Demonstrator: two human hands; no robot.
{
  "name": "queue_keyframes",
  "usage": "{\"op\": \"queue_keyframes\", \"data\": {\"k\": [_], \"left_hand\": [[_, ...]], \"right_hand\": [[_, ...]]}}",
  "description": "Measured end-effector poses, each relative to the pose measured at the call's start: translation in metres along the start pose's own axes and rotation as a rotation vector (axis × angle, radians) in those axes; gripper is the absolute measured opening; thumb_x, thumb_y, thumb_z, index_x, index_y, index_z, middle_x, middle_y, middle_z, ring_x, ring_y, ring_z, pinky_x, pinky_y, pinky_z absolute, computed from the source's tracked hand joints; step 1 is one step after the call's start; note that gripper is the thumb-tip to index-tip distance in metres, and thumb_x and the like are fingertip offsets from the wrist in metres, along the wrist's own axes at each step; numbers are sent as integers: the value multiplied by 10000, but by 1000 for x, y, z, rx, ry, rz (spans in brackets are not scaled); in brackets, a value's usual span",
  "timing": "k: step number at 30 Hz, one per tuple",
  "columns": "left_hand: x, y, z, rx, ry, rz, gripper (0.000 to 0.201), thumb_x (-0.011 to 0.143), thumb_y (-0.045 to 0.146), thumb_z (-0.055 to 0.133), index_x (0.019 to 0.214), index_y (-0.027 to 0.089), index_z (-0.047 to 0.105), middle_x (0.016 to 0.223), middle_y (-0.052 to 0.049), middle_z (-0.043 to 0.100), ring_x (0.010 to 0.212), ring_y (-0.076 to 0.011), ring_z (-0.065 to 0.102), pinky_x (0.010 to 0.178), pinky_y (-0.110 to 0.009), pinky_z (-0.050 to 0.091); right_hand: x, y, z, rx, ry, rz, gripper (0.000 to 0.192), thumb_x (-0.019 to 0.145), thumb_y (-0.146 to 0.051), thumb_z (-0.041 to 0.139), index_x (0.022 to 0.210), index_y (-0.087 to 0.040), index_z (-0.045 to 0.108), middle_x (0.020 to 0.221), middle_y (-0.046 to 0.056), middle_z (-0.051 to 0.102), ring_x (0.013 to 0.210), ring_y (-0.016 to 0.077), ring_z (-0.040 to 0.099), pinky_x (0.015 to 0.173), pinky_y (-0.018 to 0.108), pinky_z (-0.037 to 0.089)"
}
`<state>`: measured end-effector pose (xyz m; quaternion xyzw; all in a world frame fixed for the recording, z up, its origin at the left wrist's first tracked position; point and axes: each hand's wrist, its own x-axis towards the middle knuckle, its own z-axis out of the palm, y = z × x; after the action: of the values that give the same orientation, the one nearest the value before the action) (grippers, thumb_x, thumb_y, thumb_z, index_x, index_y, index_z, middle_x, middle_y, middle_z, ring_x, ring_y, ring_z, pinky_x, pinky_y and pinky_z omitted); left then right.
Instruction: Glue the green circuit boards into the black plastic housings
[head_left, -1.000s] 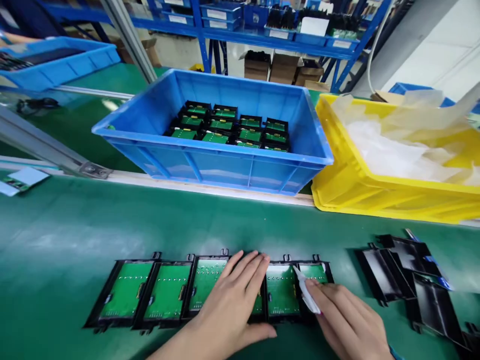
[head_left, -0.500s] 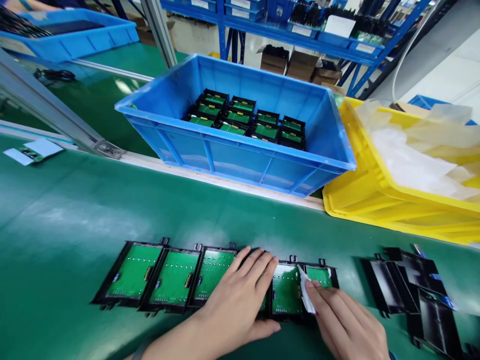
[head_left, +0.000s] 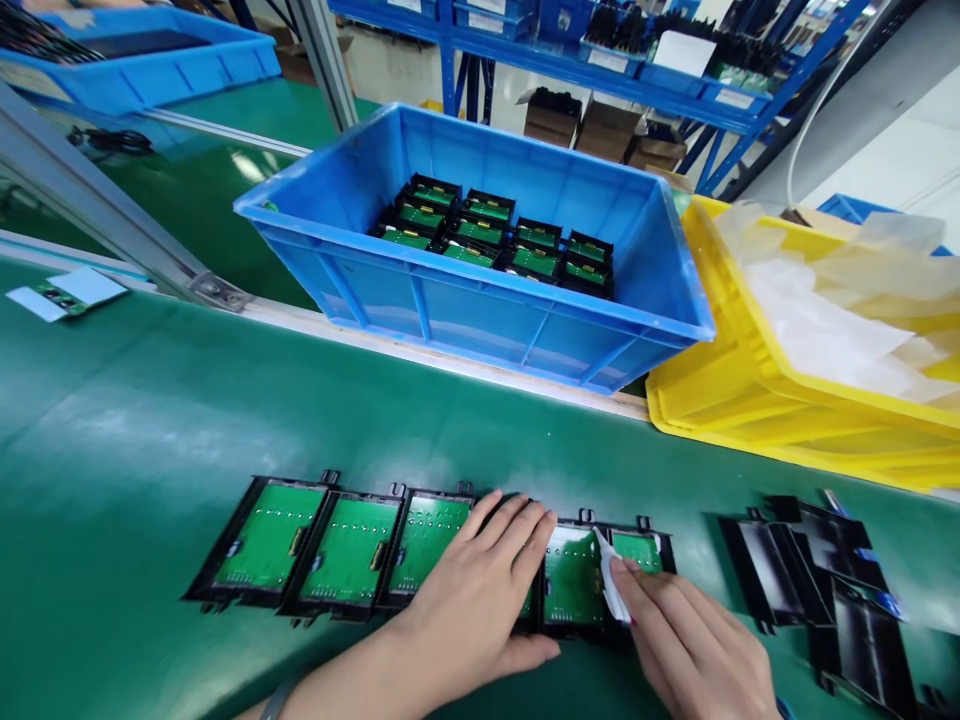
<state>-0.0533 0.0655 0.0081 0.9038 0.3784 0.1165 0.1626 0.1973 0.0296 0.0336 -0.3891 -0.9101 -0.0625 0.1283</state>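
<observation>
Several green circuit boards in black plastic frames (head_left: 352, 550) lie side by side in a row on the green bench. My left hand (head_left: 480, 585) rests flat across the middle of the row, fingers stretched out, hiding part of the boards beneath. Pinched in my right hand (head_left: 690, 635) is a folded white cloth or wipe (head_left: 611, 580). Its tip touches the frame edge between the two rightmost boards. The board (head_left: 574, 585) left of the cloth has a whitish patch along its upper edge. My right hand covers the lower part of the end board (head_left: 637, 550).
Beyond the row stands a blue bin (head_left: 480, 300) holding several framed boards. A yellow bin (head_left: 795, 420) with white sheets sits at the right. Loose black plastic housings (head_left: 832, 570) lie right of my hand. A small board with white pieces (head_left: 67, 293) is at far left.
</observation>
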Motion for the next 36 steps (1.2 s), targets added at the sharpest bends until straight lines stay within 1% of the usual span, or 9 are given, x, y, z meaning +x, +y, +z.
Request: {"op": "queue_keyframes", "data": {"k": [5, 9, 13, 16, 21, 25, 30, 36], "left_hand": [[0, 1, -2, 4, 4, 3, 850, 881, 673, 459, 1472, 81, 308, 1480, -141, 433, 1365, -314, 380, 1170, -481, 223], [0, 1, -1, 11, 15, 13, 862, 878, 673, 471, 1473, 73, 302, 1483, -148, 426, 1366, -318, 379, 1162, -488, 239], [-1, 0, 1, 2, 18, 7, 868, 877, 681, 463, 1483, 85, 286, 1494, -145, 412, 1376, -310, 363, 1173, -480, 217], [-1, 0, 2, -6, 21, 7, 871, 877, 685, 460, 1487, 91, 277, 1498, -138, 408, 1381, -305, 356, 1181, -472, 200], [-1, 0, 2, -9, 42, 10, 884, 864, 679, 491, 1485, 87, 277, 1492, -147, 413, 1377, -306, 364, 1178, -475, 216], [-1, 0, 2, -12, 40, 13, 881, 860, 677, 501, 1478, 84, 293, 1484, -153, 423, 1370, -309, 375, 1176, -476, 218], [-1, 0, 1, -10, 18, 9, 874, 874, 682, 469, 1485, 87, 279, 1501, -144, 400, 1385, -305, 353, 1180, -471, 202], [0, 0, 0, -11, 20, 13, 875, 870, 679, 483, 1485, 91, 276, 1487, -149, 420, 1378, -302, 365, 1179, -472, 205]], "right_hand": [[1, 0, -1, 1, -4, -1, 356, 968, -92, 404, 1284, -18, 549, 1058, 166, 651, 930, 229, 615, 770, 345, 501], [3, -1, -3, 2, 22, 3, 334, 967, -88, 411, 1256, -31, 568, 1030, 153, 660, 890, 211, 619, 749, 329, 504], [6, -2, -3, -5, 24, 0, 320, 957, -75, 417, 1225, -29, 584, 1014, 153, 666, 886, 216, 628, 742, 331, 509], [5, -2, -3, 1, 16, -6, 329, 951, -74, 418, 1234, -24, 579, 1012, 156, 666, 881, 218, 632, 743, 333, 511], [2, -1, -4, -3, 8, -4, 353, 950, -88, 415, 1266, -39, 565, 1044, 162, 666, 907, 231, 639, 756, 344, 515], [3, -2, -5, -9, -11, 0, 352, 951, -85, 426, 1275, -43, 558, 1043, 157, 668, 905, 229, 635, 750, 338, 511], [6, -4, -7, -25, -17, -14, 324, 935, -60, 458, 1235, -32, 579, 1021, 155, 674, 878, 223, 638, 740, 340, 510], [5, -5, -8, -56, 8, -23, 309, 938, -54, 449, 1212, -42, 592, 994, 142, 685, 846, 211, 644, 732, 336, 506]]}}
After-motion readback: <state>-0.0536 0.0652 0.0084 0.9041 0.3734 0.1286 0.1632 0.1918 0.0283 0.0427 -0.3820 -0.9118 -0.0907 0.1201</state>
